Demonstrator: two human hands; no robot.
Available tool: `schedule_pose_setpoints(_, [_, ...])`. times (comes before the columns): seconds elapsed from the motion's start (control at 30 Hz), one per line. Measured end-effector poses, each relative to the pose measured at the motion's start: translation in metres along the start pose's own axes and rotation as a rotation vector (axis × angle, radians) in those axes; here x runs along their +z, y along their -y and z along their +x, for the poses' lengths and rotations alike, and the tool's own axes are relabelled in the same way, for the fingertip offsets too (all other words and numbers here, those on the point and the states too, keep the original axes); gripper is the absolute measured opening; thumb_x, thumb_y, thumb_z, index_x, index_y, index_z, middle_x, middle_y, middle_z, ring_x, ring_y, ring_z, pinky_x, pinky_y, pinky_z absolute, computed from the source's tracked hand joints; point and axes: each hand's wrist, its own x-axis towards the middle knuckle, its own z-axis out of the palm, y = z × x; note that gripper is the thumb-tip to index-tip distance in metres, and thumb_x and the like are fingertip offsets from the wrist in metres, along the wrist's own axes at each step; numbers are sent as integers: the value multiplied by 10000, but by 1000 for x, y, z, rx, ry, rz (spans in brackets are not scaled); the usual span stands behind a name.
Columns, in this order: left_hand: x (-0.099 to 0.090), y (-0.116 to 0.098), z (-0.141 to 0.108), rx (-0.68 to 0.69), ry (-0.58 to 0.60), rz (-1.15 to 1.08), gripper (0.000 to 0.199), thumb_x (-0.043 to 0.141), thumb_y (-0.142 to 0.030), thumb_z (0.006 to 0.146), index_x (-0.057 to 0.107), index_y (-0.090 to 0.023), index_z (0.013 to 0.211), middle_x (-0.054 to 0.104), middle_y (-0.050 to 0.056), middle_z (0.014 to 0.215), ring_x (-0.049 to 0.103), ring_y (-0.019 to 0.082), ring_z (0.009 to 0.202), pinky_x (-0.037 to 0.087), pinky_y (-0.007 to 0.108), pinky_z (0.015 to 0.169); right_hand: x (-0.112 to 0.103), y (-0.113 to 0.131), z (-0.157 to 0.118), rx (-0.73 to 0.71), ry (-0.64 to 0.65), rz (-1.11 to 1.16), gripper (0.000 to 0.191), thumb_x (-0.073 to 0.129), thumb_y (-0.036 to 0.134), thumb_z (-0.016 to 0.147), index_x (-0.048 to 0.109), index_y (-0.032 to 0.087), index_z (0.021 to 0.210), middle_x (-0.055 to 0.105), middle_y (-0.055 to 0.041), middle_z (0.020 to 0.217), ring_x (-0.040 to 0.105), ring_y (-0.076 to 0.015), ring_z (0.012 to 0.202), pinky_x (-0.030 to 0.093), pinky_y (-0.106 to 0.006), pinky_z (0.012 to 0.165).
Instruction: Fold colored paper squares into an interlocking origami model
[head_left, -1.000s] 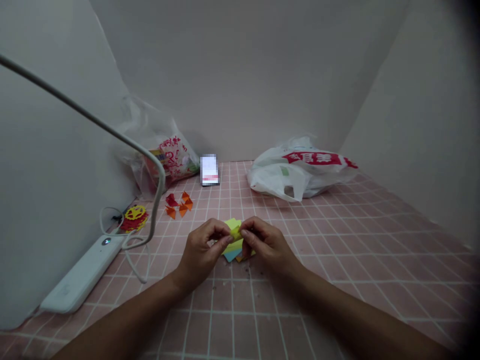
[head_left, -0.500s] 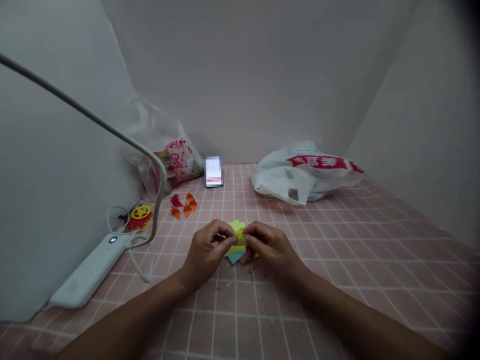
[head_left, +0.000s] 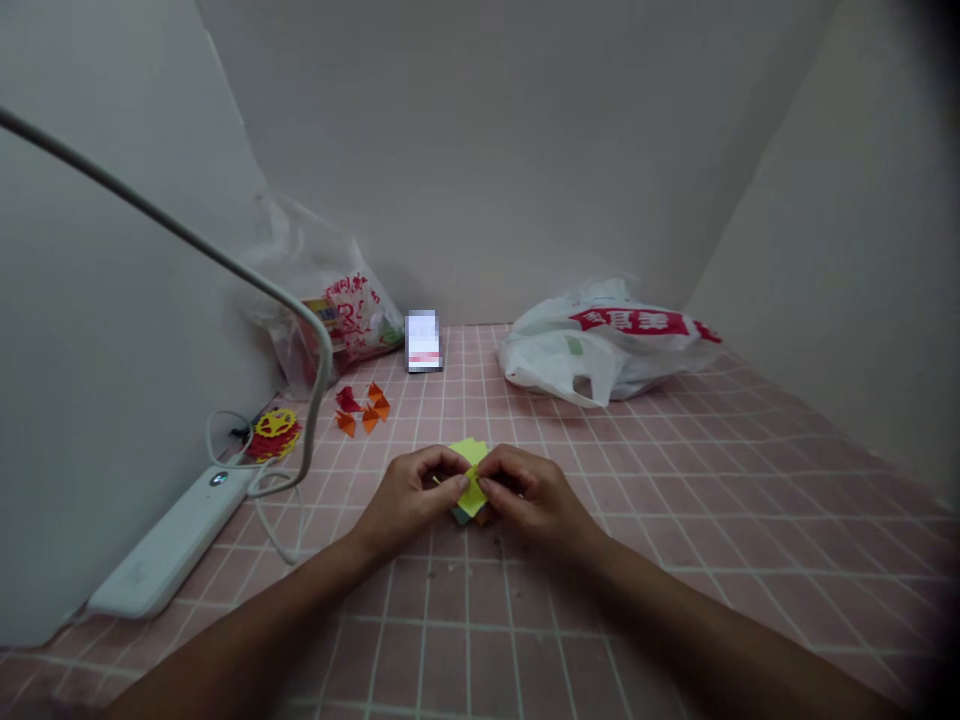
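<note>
Between my two hands is a small yellow piece of paper point(head_left: 472, 497), pinched by both at its upper part. My left hand point(head_left: 420, 492) grips it from the left with thumb and forefinger. From the right, my right hand point(head_left: 532, 490) pinches it close to the left fingertips. Behind and below it lies a pile of coloured paper sheets point(head_left: 470, 452), light yellow on top, with blue and orange-brown corners showing near the bottom. The exact folds in the held paper are too small to make out.
Several folded orange and red paper pieces point(head_left: 369, 418) lie left of centre. A phone point(head_left: 424, 340) leans near the back wall, between two plastic bags point(head_left: 330, 320). At left are a white power bank point(head_left: 172, 545), cables, and red and yellow cutouts point(head_left: 276, 430). Pink tiled cloth covers the table.
The yellow paper has turned and now hangs with a corner pointing down, covering more of the pile's front. My fingertips have drawn closer together. The view has shifted slightly.
</note>
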Motion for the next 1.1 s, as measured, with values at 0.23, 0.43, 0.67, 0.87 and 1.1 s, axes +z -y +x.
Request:
schedule_pose_setpoints(0.23, [1,0,0,-21,-7,8,149,638,-294,787,666,-149,801,641,21,738,578,146,685,452,255,653,3,0,0,132,-8,106,91,576,226,818,593,185,738,619,-15,646,586,-144,569,474,-265,530])
schedule_pose_setpoints(0.43, [2,-3,-1,-34,12,34,167,632,-309,790,658,-145,812,635,21,750,569,144,687,446,256,656,5,-1,2,255,-20,240,122,620,267,763,566,179,699,620,-10,615,579,-132,535,458,-243,492])
schedule_pose_setpoints(0.67, [3,-2,-2,-49,33,2,205,638,-335,797,656,-134,834,629,28,765,561,143,700,442,267,669,6,2,4,356,-10,404,174,663,289,730,533,184,683,602,22,568,554,-104,471,440,-224,464])
schedule_pose_setpoints(0.87, [4,-1,-2,-58,22,-23,201,662,-338,784,656,-139,813,628,23,759,563,139,700,438,262,667,6,-2,4,379,-8,424,175,685,273,728,542,184,680,606,23,553,553,-103,468,420,-213,450])
schedule_pose_setpoints(1.1, [4,0,-2,-56,17,-34,185,670,-327,776,654,-142,782,623,17,729,555,130,671,432,250,642,7,-4,4,390,16,466,190,700,268,735,536,182,690,606,24,562,547,-98,469,406,-209,454])
